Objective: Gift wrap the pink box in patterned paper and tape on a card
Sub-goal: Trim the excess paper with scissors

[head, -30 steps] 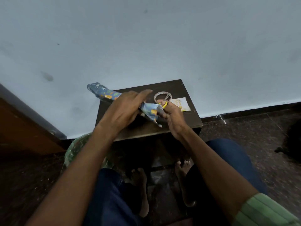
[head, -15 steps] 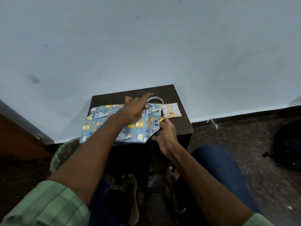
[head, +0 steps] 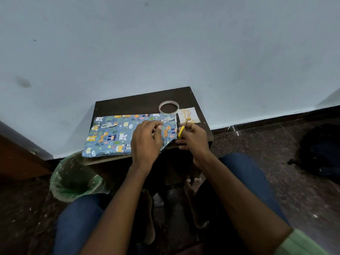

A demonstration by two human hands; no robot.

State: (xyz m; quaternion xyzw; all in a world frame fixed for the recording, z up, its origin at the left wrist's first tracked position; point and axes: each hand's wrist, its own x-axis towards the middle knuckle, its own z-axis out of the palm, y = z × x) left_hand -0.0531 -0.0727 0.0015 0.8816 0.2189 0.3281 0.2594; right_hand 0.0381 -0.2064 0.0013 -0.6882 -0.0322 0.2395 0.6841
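Right hand [head: 193, 138] grips yellow-handled scissors [head: 181, 131] at the blue animal-print paper [head: 117, 135], frame centre on the dark surface [head: 139, 103]; left hand [head: 147, 142] pinches its edge. Keep paper taut, cut straight. Pink box not visible.

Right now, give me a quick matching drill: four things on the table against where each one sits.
Things:
1. paper
2. tape
3. card
4. scissors

Places:
A. in the right hand
B. far right of the table
C. spread flat on the left
D. just behind the paper's right end

Pairs: 1-C, 2-D, 3-B, 4-A
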